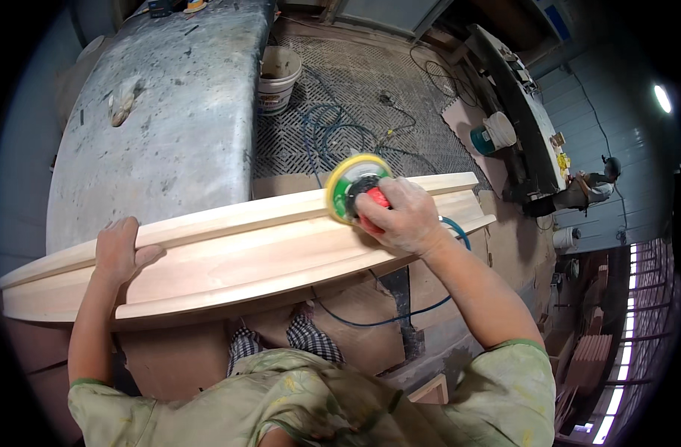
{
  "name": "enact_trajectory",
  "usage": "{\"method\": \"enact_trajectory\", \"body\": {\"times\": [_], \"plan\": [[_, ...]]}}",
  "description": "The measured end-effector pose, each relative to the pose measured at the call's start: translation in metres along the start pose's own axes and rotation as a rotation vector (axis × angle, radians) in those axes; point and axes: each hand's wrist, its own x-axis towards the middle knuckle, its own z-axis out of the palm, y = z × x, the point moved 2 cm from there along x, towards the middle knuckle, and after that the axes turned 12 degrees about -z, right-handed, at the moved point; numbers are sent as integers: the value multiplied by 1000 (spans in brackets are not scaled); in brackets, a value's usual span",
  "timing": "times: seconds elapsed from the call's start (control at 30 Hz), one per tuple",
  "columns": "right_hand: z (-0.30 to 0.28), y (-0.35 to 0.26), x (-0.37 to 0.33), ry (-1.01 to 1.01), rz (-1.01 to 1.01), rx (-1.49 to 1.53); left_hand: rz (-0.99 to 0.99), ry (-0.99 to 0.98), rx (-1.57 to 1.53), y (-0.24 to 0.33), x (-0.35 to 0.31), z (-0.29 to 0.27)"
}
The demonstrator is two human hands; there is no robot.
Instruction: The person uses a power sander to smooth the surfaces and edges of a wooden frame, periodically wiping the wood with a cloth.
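A long pale wooden moulding [228,261] with stepped edges lies across in front of me, partly over the grey table. My right hand [400,212] is closed around a round orbital sander [348,182] with a yellow rim and a red and black body. The sander is tilted at the far edge of the moulding; whether its pad touches the wood I cannot tell. A blue hose [430,308] runs from near my right wrist. My left hand [119,252] rests on the moulding's left part, thumb held apart from the fingers.
A stained grey table [169,127] bears a small pale bundle [122,104]. Beyond it stand a white bucket [281,71] and coiled hoses [336,134] on a patterned mat. Cardboard [355,328] covers the floor near my feet. Another person [579,192] is at the right by a long bench [515,97].
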Motion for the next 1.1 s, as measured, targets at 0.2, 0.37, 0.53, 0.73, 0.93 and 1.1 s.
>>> {"method": "enact_trajectory", "body": {"times": [0.2,0.37,0.53,0.73,0.93,1.1], "plan": [[-35,109,-128,-198,387,-98,19,4,65,-14,-1,5],[-39,175,-152,-301,970,-32,61,34,9,-14,4,6],[-7,135,-30,-625,883,267,103,77,46,-8,8,3],[37,-26,163,-547,204,653,32,76,17,-11,8,8],[28,83,82,-696,750,536,31,69,26,-16,-2,0],[-32,200,-122,-630,1253,-22,78,110,-8,-3,11,4]]}}
